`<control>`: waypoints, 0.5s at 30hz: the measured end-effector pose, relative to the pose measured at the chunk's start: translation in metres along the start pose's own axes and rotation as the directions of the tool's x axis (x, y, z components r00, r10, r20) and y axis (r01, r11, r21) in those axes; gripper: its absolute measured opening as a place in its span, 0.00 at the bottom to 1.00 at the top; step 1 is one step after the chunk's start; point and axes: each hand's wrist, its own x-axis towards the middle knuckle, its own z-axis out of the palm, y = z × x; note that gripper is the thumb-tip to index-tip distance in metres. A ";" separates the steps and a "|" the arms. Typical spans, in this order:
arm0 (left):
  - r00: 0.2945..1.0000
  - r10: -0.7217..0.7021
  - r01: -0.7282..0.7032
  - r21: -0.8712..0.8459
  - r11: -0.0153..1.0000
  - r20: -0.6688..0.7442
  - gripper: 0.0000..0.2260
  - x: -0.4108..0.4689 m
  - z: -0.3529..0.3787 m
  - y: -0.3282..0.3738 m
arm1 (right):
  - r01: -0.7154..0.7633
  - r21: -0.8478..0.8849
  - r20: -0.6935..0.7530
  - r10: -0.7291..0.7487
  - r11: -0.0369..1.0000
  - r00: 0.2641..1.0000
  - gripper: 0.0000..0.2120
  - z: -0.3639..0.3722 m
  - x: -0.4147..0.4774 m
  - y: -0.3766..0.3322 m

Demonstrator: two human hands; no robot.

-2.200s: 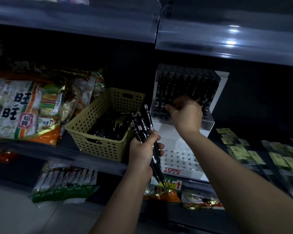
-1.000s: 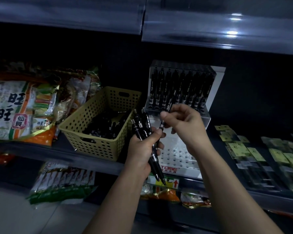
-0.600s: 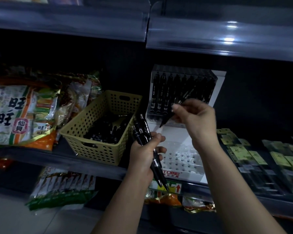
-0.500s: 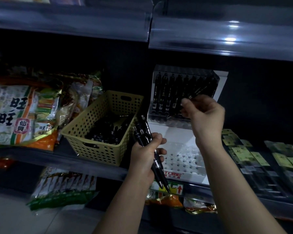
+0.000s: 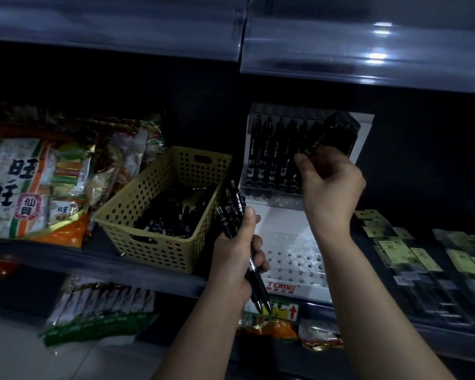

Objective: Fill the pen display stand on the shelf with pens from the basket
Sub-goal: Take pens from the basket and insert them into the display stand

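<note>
- Your left hand (image 5: 237, 259) sits lower and nearer you, its fingers curled round a bundle of pens (image 5: 234, 208). The thumb presses against the bundle's upper part, and the pen tips stick out below the hand.
- Your left forearm, bare, rises from the bottom edge and slants up and slightly right to the wrist.
- Your right hand (image 5: 331, 187) is raised higher and farther forward, thumb and curled fingers pinching a single pen (image 5: 317, 139), which is dark and blurred.
- Your right forearm, also bare, comes in from the lower right corner.
- The two hands are apart.
</note>
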 end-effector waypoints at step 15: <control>0.979 -0.157 0.170 -0.097 0.981 0.133 0.05 0.004 -0.003 0.009 | 0.085 -0.212 0.113 -0.062 0.973 0.992 0.12 0.015 0.005 0.012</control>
